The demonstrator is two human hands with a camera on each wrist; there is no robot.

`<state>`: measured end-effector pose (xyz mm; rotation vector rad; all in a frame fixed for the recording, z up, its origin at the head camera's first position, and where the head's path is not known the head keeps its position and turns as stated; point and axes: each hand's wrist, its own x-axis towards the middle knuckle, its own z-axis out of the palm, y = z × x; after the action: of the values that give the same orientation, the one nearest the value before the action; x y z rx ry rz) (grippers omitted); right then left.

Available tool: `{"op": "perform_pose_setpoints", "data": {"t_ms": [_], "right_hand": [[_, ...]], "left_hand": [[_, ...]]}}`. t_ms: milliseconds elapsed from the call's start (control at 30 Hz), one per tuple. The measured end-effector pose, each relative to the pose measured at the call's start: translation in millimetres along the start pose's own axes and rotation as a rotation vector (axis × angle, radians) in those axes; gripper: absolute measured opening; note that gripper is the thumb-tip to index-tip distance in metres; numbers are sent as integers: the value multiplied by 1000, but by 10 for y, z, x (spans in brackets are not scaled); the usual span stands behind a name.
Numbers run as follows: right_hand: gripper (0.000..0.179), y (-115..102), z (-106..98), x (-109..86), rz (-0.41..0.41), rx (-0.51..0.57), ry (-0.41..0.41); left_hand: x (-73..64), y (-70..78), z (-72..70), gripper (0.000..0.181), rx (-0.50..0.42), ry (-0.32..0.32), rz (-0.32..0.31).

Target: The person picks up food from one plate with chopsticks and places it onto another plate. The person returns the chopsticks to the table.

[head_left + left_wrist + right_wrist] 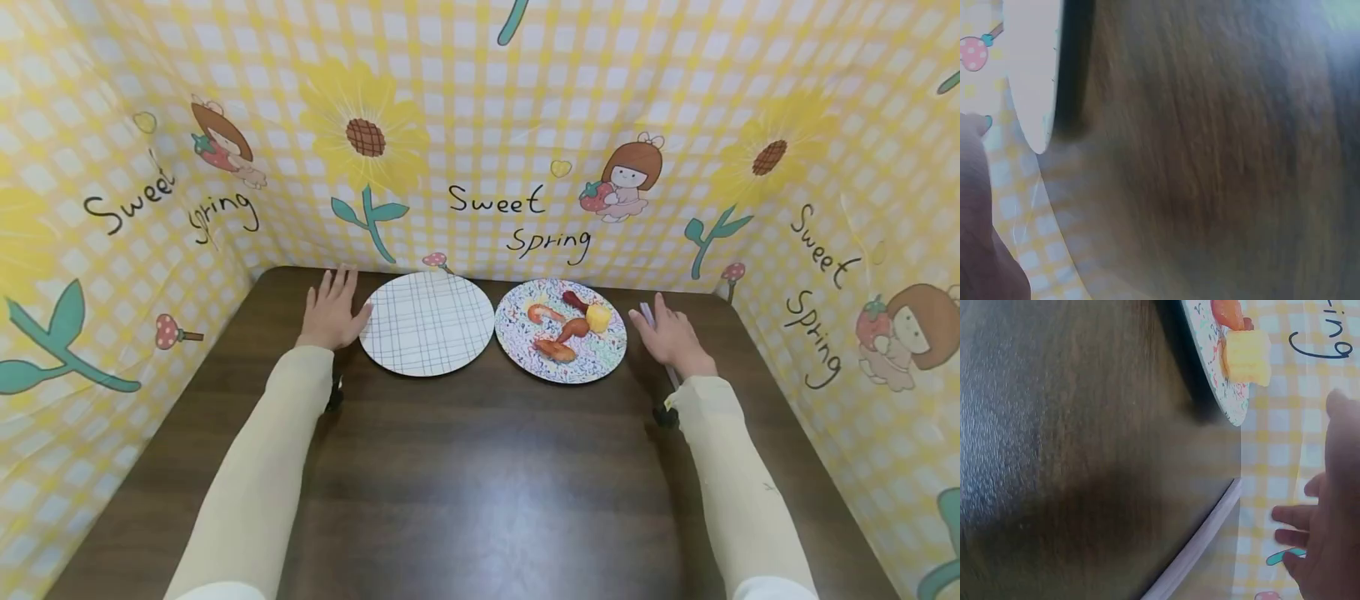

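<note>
My left hand [330, 308] is spread at the left side of a white plate [427, 323] with blue grid lines, its thumb at the rim. That plate bears nothing. Right of it is a speckled plate [517, 358] with several food pieces on it, among them a shrimp [542, 313], a yellow block [1247, 357] and a browned wing-like piece [555, 351]. My right hand [672, 337] hovers right of the speckled plate, fingers loosely extended and holding nothing. Beneath it a long pale lilac stick [1194, 544] lies on the table, partly hidden by the hand in the head view.
The dark wooden table [480, 483] is enclosed at the back and both sides by a yellow checked cloth [487, 108] with sunflowers and lettering. Both plates stand near the table's back edge, side by side. Dark wrist cameras sit under both wrists.
</note>
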<state>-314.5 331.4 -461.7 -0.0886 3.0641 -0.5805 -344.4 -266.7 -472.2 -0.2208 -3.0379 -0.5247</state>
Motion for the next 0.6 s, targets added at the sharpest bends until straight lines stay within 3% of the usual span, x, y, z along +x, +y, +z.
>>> {"op": "perform_pose_setpoints", "data": {"t_ms": [100, 233, 367, 467, 600], "right_hand": [[88, -15, -59, -34, 59, -32, -48], [73, 10, -79, -56, 144, -102, -125], [62, 62, -24, -43, 167, -123, -142], [49, 115, 32, -26, 155, -98, -108], [38, 176, 91, -5, 124, -54, -71]], "left_hand": [[-13, 29, -5, 74, -82, 7, -48], [-36, 119, -12, 63, -249, 75, -125], [-103, 168, -15, 51, -331, 140, -224], [-160, 171, -14, 47, -400, 108, -311], [-205, 135, -2, 48, -595, 36, -402]]}}
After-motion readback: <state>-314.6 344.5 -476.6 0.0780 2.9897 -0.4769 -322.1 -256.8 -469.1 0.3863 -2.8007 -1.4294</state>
